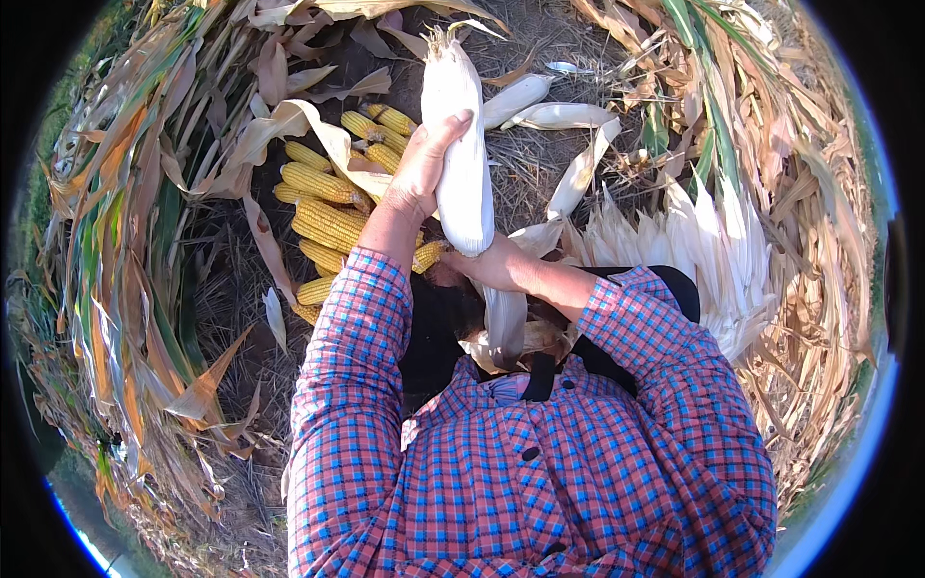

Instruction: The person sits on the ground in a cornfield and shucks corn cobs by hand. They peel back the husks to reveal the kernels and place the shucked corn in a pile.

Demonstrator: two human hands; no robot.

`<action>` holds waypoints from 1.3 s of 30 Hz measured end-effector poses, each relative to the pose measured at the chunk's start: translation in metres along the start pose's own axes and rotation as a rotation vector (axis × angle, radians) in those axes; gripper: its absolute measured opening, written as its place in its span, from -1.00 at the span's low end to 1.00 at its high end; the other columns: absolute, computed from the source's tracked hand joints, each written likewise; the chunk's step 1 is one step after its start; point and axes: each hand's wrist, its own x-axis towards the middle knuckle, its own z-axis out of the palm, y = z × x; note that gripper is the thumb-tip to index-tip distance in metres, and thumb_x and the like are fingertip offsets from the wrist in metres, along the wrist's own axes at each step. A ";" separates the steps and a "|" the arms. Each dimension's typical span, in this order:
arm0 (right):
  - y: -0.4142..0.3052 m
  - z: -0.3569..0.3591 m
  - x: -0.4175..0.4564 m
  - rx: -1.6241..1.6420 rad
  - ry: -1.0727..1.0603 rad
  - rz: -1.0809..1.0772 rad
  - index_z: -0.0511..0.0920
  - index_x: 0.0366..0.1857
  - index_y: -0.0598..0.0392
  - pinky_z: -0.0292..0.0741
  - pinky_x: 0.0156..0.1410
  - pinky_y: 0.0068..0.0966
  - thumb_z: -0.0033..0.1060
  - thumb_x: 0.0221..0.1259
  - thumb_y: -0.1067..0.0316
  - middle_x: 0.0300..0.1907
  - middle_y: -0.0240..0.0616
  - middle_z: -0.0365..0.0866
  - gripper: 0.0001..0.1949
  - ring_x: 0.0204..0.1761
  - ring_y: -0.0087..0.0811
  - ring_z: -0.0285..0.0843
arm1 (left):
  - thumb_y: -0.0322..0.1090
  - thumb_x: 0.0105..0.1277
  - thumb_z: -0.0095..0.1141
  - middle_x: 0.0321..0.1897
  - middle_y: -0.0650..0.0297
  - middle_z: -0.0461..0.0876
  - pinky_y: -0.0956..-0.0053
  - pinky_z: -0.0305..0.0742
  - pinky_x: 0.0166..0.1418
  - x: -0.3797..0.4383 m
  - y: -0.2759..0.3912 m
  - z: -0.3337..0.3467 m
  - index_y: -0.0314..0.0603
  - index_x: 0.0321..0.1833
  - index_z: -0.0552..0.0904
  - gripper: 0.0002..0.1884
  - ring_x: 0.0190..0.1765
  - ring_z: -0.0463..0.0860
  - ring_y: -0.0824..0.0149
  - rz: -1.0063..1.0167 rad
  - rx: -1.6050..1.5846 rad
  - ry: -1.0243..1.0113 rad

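Note:
My left hand (426, 155) grips an ear of corn in its pale husk (466, 173), thumb across the front. The ear stands nearly upright in view, its ragged, silky tip at the top. At its lower end is my right hand (495, 264), with its fingers mostly hidden, so its hold cannot be made out. Beside those fingers shows the end of a bare yellow cob (429, 256). A pale strip of husk (504, 325) hangs below the right hand. Left of my left forearm lies a heap of bare yellow corn ears (325, 224).
Several husked ears (560, 115) lie on the straw-strewn ground ahead. Loose pale husks (723, 253) are piled at my right. Dry corn stalks (137, 217) bank up on the left, and more stalks (788, 144) on the right. A curled dry leaf (278, 130) overhangs the yellow heap.

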 end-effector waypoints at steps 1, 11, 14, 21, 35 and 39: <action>0.008 0.004 0.001 0.010 0.000 0.003 0.61 -0.23 0.21 0.59 -0.15 -0.39 0.22 0.35 0.13 -0.46 -0.23 0.69 -0.71 -0.35 -0.42 0.67 | 0.11 0.27 0.27 -0.35 0.06 0.66 0.26 0.70 -0.22 0.000 0.001 0.003 -0.33 0.11 0.48 -0.38 -0.32 0.71 0.21 -0.040 0.003 -0.011; 0.018 -0.006 0.009 -0.098 0.084 -0.164 0.64 -0.14 0.18 0.60 0.00 -0.29 0.32 0.28 0.05 -0.31 -0.08 0.74 -0.64 -0.17 -0.19 0.74 | 0.15 0.28 0.25 -0.25 0.15 0.68 0.33 0.62 -0.15 -0.002 -0.001 0.003 -0.30 0.12 0.55 -0.37 -0.26 0.68 0.28 -0.044 -0.118 0.028; 0.007 -0.033 0.014 -0.184 0.292 -0.213 0.62 0.05 0.09 0.59 0.12 -0.21 0.31 0.28 0.06 -0.14 0.04 0.74 -0.61 0.00 -0.01 0.71 | 0.20 0.25 0.29 0.03 0.10 0.58 0.23 0.56 0.15 0.007 0.005 -0.009 -0.24 0.29 0.41 -0.25 0.05 0.61 0.19 0.211 -0.269 0.136; -0.030 -0.064 0.011 -0.597 0.397 -0.122 0.50 0.05 0.16 0.64 -0.08 -0.12 0.41 0.15 -0.09 -0.25 0.01 0.74 -0.43 -0.17 0.06 0.73 | -0.05 0.25 0.38 0.29 0.10 0.45 0.08 0.39 0.40 0.003 0.014 0.007 -0.13 0.48 0.26 -0.19 0.31 0.46 0.11 0.420 -0.228 0.337; -0.014 -0.046 0.004 -0.490 0.194 -0.232 0.37 -0.07 0.30 0.61 -0.12 -0.18 0.57 -0.08 0.02 -0.29 0.07 0.69 -0.34 -0.21 0.09 0.71 | -0.06 0.33 0.23 -0.08 0.11 0.68 0.27 0.63 0.03 0.009 -0.016 -0.015 -0.33 0.23 0.50 -0.45 -0.10 0.71 0.21 0.089 -0.256 0.288; 0.006 -0.046 0.004 -0.532 0.181 -0.362 0.37 -0.04 0.25 0.63 -0.14 -0.14 0.49 -0.01 0.11 -0.17 0.06 0.69 -0.42 -0.23 0.08 0.71 | 0.00 0.29 0.29 -0.10 0.08 0.70 0.30 0.63 0.01 0.005 -0.010 -0.009 -0.35 0.22 0.51 -0.39 -0.14 0.72 0.19 -0.159 -0.189 0.168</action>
